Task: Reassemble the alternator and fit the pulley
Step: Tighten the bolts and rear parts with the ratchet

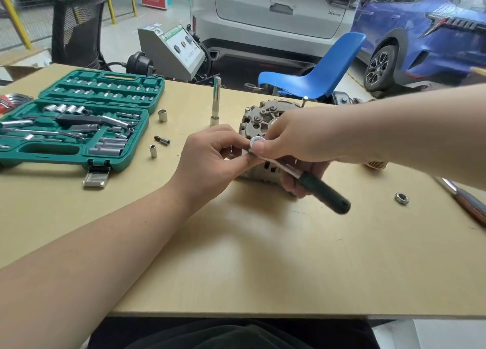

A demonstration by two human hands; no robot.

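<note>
While the alternator point(259, 120) stands on the wooden table point(236, 256), both hands meet just in front of it and hide most of its near face. The right hand point(294, 138) curls around a ratchet wrench point(310, 180): its thumb presses on the round silver head, and the lower fingers wrap the shaft where the black handle begins, so that the handle slants out toward the viewer, away from the alternator. The left hand point(210, 159) comes in from the alternator's left, fingers bent, with thumb and forefinger pinching at the ratchet head; whether it also holds a small part there cannot be told. The alternator's grey rear plate with its terminals rises above both hands, touching neither the knuckles nor the wrench as far as can be seen.

Left of the alternator a tall deep socket point(216, 101) stands upright, and farther left lies an open green socket case point(76, 120), with a few loose sockets point(162, 115) between it and the alternator. Right of the alternator, partly under the right forearm, sits a ribbed pulley point(375, 164), and nearer the viewer a loose nut point(401, 198) lies on the table.
</note>
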